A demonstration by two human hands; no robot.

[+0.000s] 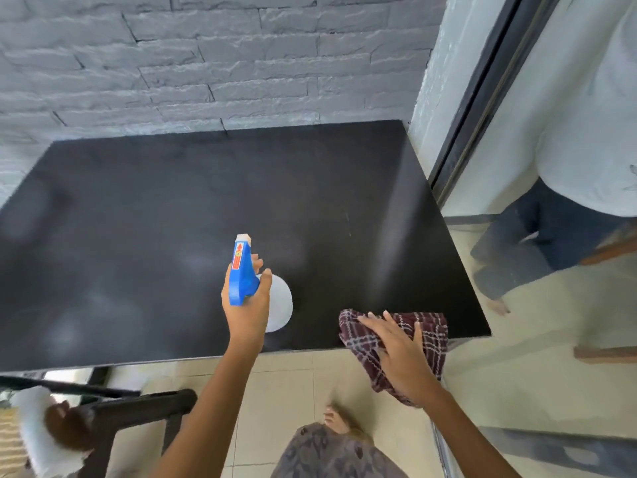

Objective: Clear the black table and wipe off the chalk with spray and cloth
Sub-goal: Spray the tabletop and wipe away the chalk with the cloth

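Bright daylight from the right; soft glare streak on the table; wide-angle bending at edges; lower-left corner blurred.

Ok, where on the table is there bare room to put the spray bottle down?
Nearly all of the table is bare: the whole stretch from the brick wall to the near edge, left of the bottle in the left hand. Only the near right corner is taken, by the cloth under the right hand.

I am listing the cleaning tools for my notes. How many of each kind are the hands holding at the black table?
Spray bottle, in the left hand: 1
Checked cloth, under the right hand at the table edge: 1
Total: 2
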